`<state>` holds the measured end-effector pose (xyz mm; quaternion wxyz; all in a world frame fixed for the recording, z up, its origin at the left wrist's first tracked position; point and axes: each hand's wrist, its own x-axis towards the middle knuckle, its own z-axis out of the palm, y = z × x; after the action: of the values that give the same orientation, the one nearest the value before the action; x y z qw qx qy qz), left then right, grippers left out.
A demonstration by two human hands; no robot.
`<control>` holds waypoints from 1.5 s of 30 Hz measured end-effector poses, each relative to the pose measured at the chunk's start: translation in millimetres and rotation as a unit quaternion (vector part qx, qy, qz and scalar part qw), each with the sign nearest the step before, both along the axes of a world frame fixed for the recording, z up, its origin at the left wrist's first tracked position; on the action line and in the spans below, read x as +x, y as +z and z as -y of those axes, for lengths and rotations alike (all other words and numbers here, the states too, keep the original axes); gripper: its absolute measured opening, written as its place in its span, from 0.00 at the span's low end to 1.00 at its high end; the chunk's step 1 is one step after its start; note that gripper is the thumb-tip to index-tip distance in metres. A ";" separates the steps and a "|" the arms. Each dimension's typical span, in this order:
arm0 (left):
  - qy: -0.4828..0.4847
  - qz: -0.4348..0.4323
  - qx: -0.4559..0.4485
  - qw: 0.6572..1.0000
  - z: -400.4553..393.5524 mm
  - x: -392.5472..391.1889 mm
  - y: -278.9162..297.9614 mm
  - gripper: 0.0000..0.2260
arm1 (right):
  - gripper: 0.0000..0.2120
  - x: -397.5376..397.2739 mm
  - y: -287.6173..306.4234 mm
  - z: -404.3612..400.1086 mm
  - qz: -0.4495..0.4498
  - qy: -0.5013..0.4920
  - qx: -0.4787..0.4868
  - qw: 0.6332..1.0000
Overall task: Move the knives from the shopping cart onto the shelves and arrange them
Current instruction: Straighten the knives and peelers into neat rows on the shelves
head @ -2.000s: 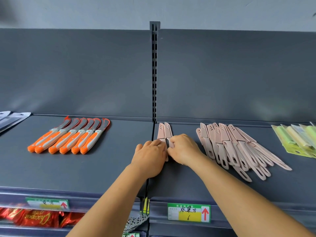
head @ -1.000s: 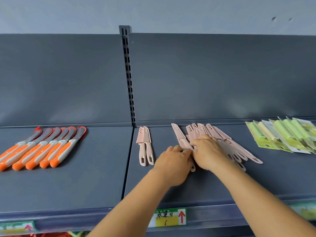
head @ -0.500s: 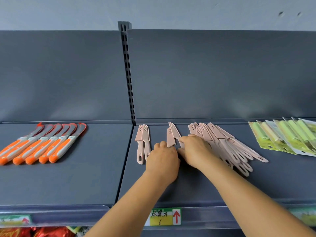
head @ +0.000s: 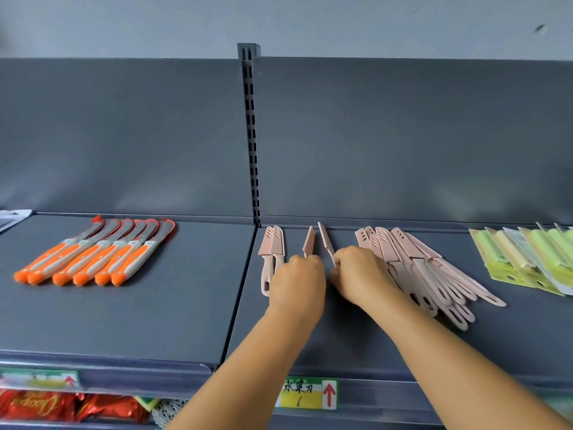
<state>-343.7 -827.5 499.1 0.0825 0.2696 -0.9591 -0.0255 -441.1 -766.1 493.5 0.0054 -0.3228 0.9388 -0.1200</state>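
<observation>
Two pink sheathed knives (head: pixel 272 252) lie side by side at the left end of the right grey shelf (head: pixel 341 330). Just right of them my left hand (head: pixel 297 283) grips a pink knife (head: pixel 308 242) whose tip points to the back. Beside it my right hand (head: pixel 361 274) pinches another pink knife (head: pixel 326 243), tilted on its edge. Both handles are hidden under my fingers. A loose heap of several pink knives (head: pixel 428 271) lies fanned out to the right of my right hand.
Several orange-handled knives (head: pixel 99 256) lie in a row on the left shelf. Green carded knives (head: pixel 527 259) sit at the far right. A slotted upright (head: pixel 251 135) splits the two bays. A price tag (head: pixel 307 394) hangs on the front rail, red snack packs (head: pixel 71 406) below.
Both hands left the first placed pair, reached into the pink heap, took one knife each and carried them left toward the pair. The camera view shifted.
</observation>
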 end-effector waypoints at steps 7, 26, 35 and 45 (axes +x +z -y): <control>0.065 -0.027 0.030 0.997 11.1 14.5 5.9 0.12 | 0.09 14.1 -3.1 14.4 0.010 0.052 -0.030 0.998; 0.021 -0.022 0.003 1.000 33.1 20.6 2.0 0.13 | 0.11 26.5 -0.2 29.8 0.040 0.088 -0.027 0.995; -0.168 0.029 0.017 0.985 61.0 33.6 -25.1 0.17 | 0.21 17.5 -13.5 18.4 0.052 0.179 0.005 0.983; -0.167 0.006 0.015 0.986 50.1 29.9 -12.9 0.20 | 0.21 23.0 -6.7 11.2 0.040 0.140 -0.013 0.989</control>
<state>-313.8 -877.6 486.3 0.0675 0.1070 -0.9906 -0.0514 -418.1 -777.3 486.8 0.0557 -0.4464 0.8816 -0.1426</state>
